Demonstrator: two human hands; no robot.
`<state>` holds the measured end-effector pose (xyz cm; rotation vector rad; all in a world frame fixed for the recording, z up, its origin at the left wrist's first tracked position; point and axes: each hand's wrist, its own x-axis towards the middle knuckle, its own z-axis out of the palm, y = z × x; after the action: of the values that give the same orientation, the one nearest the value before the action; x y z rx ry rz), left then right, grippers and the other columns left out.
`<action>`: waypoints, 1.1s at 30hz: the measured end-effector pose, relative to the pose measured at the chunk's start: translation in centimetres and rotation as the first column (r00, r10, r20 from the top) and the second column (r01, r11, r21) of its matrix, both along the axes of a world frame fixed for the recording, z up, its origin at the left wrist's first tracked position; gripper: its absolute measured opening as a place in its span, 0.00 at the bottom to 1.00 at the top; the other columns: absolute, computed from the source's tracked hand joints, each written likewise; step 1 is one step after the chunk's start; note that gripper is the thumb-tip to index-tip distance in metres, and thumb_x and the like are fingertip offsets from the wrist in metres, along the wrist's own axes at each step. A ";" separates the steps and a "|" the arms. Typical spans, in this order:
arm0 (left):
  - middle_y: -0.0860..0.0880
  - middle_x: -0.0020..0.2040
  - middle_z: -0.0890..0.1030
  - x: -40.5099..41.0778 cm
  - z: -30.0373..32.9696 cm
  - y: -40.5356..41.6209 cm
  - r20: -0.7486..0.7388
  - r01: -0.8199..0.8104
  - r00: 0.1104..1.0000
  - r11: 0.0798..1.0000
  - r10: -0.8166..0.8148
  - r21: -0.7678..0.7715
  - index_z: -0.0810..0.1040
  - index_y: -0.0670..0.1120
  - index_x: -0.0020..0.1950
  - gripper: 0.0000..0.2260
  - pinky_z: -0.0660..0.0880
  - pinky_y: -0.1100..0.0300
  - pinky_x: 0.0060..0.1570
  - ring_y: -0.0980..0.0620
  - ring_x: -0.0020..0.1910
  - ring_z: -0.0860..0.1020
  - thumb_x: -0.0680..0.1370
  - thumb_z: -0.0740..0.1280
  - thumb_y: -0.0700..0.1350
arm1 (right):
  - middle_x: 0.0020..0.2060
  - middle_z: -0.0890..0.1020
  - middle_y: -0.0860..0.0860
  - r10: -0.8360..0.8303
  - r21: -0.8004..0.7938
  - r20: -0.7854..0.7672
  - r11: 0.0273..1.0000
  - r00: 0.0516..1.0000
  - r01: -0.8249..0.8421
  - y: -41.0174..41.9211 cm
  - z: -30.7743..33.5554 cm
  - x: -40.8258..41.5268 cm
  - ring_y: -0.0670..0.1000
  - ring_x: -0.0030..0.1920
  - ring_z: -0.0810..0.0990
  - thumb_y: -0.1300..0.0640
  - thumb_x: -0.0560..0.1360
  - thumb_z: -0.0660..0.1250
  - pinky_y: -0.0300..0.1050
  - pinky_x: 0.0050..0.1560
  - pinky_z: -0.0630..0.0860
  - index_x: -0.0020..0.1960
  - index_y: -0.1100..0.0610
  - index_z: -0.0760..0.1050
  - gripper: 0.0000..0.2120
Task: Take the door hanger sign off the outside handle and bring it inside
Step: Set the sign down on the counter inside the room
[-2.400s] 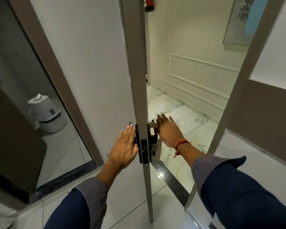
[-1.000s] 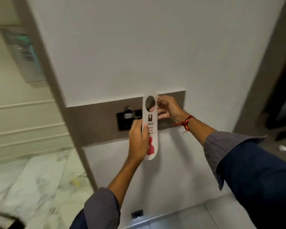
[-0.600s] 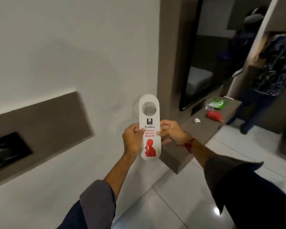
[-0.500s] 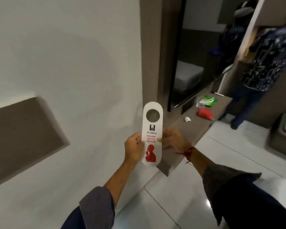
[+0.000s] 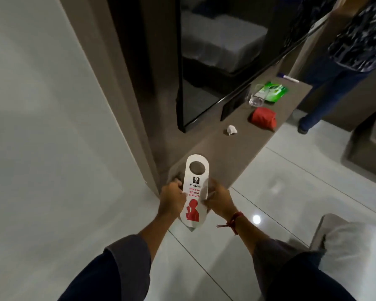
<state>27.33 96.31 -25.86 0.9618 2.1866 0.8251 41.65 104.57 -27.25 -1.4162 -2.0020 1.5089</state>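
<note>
Both hands, left hand (image 5: 172,198) and right hand (image 5: 218,198), pinch the door hanger sign (image 5: 194,190) upright (hole end up) above the tiled floor (image 5: 291,192).

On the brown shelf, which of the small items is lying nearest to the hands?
The crumpled white scrap. The red pouch, glass and green packet lie farther along the shelf.

We've got the door hanger sign (image 5: 195,192) off the handle now, turned inside, and we're right by the ledge (image 5: 243,140).
</note>
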 end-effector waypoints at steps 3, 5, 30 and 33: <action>0.43 0.62 0.84 -0.6 -2.6 1.3 -0.013 0.005 1.000 0.999 -0.005 -0.038 0.78 0.42 0.60 0.12 0.82 0.43 0.57 0.39 0.56 0.85 0.79 0.72 0.44 | 0.71 0.79 0.57 0.160 0.017 0.201 0.986 0.967 -0.166 1.9 -2.3 -1.1 0.62 0.71 0.79 0.67 0.75 0.75 0.64 0.69 0.78 0.75 0.57 0.69 0.31; 0.42 0.62 0.83 -0.7 -3.6 1.7 -0.013 0.002 1.000 0.999 -0.002 -0.048 0.77 0.41 0.61 0.12 0.82 0.41 0.57 0.39 0.58 0.84 0.79 0.72 0.43 | 0.72 0.76 0.59 0.215 0.055 0.312 0.968 0.926 -0.244 2.4 -2.7 -1.8 0.63 0.72 0.77 0.65 0.76 0.75 0.63 0.70 0.78 0.77 0.57 0.64 0.34; 0.42 0.66 0.79 -10.9 11.2 -26.1 -0.531 -0.120 0.837 0.991 0.134 0.060 0.71 0.44 0.72 0.24 0.76 0.46 0.61 0.40 0.64 0.76 0.77 0.71 0.47 | 0.56 0.82 0.56 0.519 0.660 0.546 0.218 0.657 -0.720 -18.5 13.9 -15.2 0.58 0.58 0.81 0.48 0.80 0.63 0.54 0.53 0.81 0.62 0.61 0.81 0.20; 0.42 0.70 0.77 -12.8 14.2 -37.1 -0.601 -0.313 0.747 0.948 0.283 0.057 0.70 0.43 0.74 0.26 0.73 0.47 0.65 0.41 0.66 0.75 0.78 0.71 0.49 | 0.58 0.82 0.56 0.628 0.713 0.523 0.050 0.577 -0.700 -27.4 16.8 -19.8 0.57 0.58 0.81 0.47 0.81 0.62 0.53 0.53 0.82 0.65 0.61 0.80 0.21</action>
<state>14.52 59.19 -11.62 0.9521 2.9662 0.6498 21.83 77.13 -10.46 0.0374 -2.9688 0.1921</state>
